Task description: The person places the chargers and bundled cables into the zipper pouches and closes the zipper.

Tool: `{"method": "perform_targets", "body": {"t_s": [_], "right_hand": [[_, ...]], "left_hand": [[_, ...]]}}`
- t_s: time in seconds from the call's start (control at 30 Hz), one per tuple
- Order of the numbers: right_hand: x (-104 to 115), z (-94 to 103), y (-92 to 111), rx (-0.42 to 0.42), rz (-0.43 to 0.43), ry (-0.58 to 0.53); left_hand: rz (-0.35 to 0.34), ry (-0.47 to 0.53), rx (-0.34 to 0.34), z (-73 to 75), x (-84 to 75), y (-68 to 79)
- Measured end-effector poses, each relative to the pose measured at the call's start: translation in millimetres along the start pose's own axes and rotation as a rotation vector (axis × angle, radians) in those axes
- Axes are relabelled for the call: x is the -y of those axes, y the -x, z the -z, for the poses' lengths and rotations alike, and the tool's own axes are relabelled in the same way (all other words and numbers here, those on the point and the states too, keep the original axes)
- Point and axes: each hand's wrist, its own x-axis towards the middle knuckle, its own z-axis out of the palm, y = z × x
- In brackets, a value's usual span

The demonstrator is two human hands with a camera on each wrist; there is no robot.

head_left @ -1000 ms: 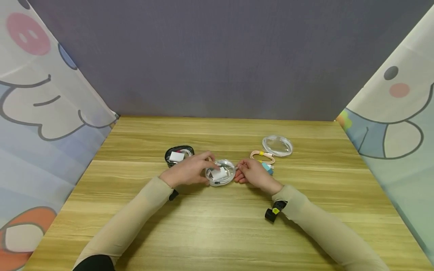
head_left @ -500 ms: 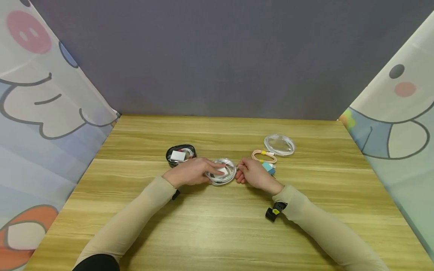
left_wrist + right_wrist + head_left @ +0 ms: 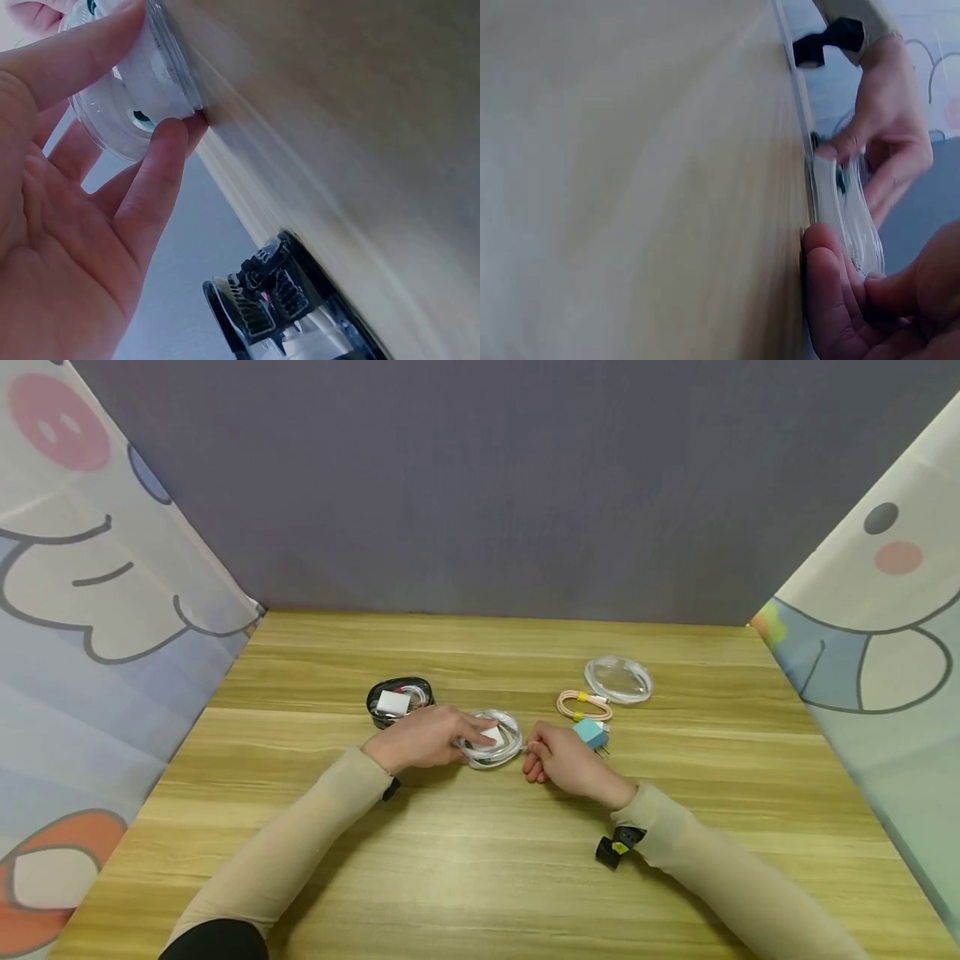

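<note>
A round clear case [image 3: 512,732] stands at the middle of the table with a white charger plug [image 3: 492,737] and a cable inside. My left hand [image 3: 423,739] grips its left side, with a finger laid over the top. In the left wrist view the thumb and fingers wrap the clear wall [image 3: 112,112]. My right hand [image 3: 562,758] pinches a small bit at the case's right edge, thumb against curled fingers. The right wrist view has both hands on the case [image 3: 847,217]; what exactly the right fingertips pinch is mostly hidden.
Behind my left hand stands a black-rimmed case [image 3: 382,721] with a white plug [image 3: 393,702] and cable. Right of centre lie a peach cable [image 3: 564,708] with yellow ties, a blue plug [image 3: 591,732] and a round clear case with a whitish rim [image 3: 648,679]. A grey wall [image 3: 510,493] rises behind the table.
My left fingers have settled further over the clear case. My right hand has moved slightly toward me along the case's right edge, uncovering more of the blue plug.
</note>
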Motion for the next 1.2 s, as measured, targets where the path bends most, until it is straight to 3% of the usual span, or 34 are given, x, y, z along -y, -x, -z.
{"method": "perform_targets", "body": {"t_s": [0.27,0.5,0.73,0.93,1.2], "right_hand": [[2.9,-7.1,4.0,0.042,0.041,-0.055],[-0.9,1.5,-1.4,0.028,0.018,-0.110],[-3.5,10.1,-13.2,-0.058,-0.059,-0.130],[-4.0,9.5,-22.5,-0.072,-0.057,-0.140],[-3.9,10.2,-24.8,-0.074,-0.059,-0.147]], "left_hand": [[0.010,0.007,-0.002,1.0,-2.6,-0.7],[-0.068,-0.033,0.025,1.7,-0.7,0.0],[-0.123,-0.141,-0.042,1.5,-4.3,1.3],[-0.160,-0.237,-0.121,-0.2,-7.3,-2.1],[-0.174,-0.193,-0.103,-3.1,-2.7,-6.9]]}}
